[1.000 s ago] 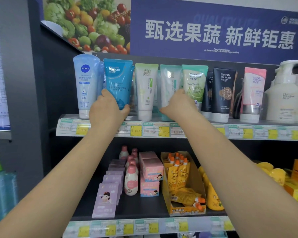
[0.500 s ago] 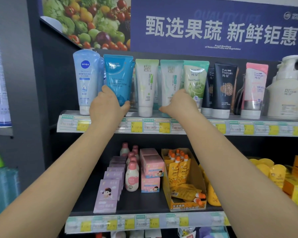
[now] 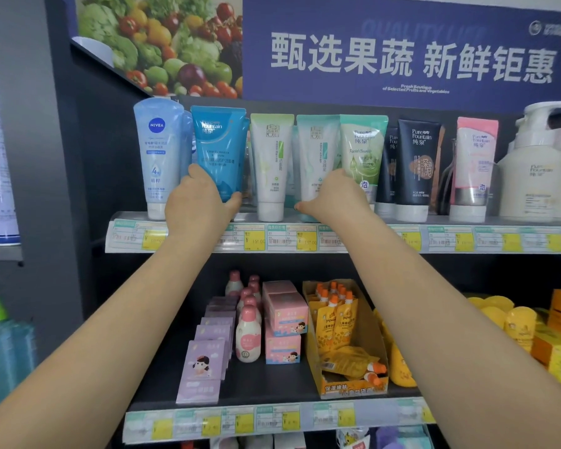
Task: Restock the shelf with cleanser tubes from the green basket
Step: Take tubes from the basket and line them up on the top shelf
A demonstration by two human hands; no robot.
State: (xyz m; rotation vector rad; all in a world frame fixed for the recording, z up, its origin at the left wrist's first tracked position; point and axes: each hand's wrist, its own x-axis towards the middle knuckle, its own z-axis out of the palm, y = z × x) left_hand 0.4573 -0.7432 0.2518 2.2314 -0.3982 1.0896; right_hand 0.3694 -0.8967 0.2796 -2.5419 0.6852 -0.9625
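On the upper shelf (image 3: 337, 218), a row of cleanser tubes is seen standing cap-down behind the price-label strip. Both arms are raised and extended forward to this row, backs of the hands toward the camera.

Left hand (image 3: 196, 202): curled round the lower part of the blue tube (image 3: 219, 147); thumb at the tube's right edge, fingers hidden behind its left edge. The tube is held upright, between the pale-blue Nivea tube (image 3: 157, 150) and the white-and-green tube (image 3: 271, 163).

Right hand (image 3: 332, 197): closed on the base of the teal-topped white tube (image 3: 316, 150), thumb pointing left at its lower edge. Fingers are hidden behind the tube, so their spread cannot be told. Just to the right stand the green tube (image 3: 363, 147), the black tube (image 3: 416, 163) and the pink tube (image 3: 475, 160), then white pump bottles (image 3: 531, 176).

Lower shelf (image 3: 272, 400): a yellow cardboard display box (image 3: 353, 388) is noted, holding orange-capped pouches (image 3: 332, 315), some upright, some lying flat. Beside it are stacked pink boxes (image 3: 284, 319), small pink-capped bottles (image 3: 248, 335) and a row of lilac cartons (image 3: 204, 364).

The green basket is not in view.
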